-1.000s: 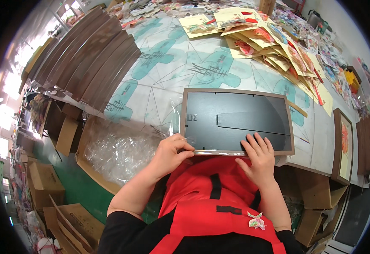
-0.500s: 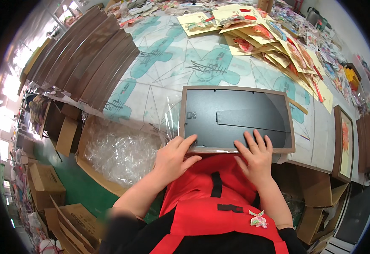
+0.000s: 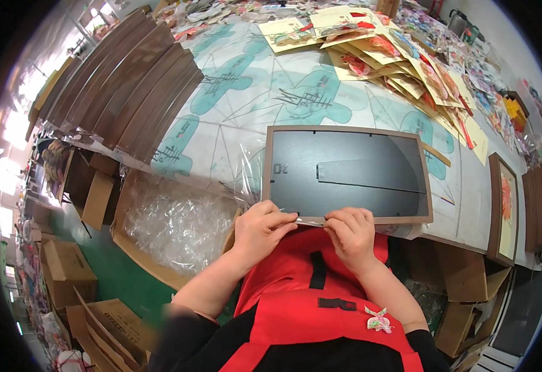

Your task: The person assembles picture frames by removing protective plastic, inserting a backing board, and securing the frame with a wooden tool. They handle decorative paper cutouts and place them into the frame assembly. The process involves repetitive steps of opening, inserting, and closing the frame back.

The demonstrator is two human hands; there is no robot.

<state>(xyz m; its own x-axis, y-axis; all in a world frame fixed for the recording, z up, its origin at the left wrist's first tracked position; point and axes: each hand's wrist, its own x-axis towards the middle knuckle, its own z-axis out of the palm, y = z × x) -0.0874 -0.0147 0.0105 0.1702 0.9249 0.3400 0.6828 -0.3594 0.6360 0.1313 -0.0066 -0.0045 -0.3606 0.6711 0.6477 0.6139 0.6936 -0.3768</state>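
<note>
A picture frame with a brown rim lies back side up at the table's front edge. Its black backing board carries a fold-out stand strip. At the frame's near edge, my left hand is closed, thumb and forefinger pinched together. Just to its right, my right hand pinches at the same edge. Between the fingertips shows a thin, shiny strip of clear plastic film. More see-through film stands up beside the frame's left side; whether it is the same piece I cannot tell.
Brown frames stand in a row at the left. Yellow cards with red ornaments are heaped at the back right. A cardboard box of crumpled clear plastic sits left of me. Another frame leans at the right table edge.
My right hand has come down off the backing board to the near edge and closed into a pinch. My left hand has shifted slightly right and pinches too. The frame has barely moved.
</note>
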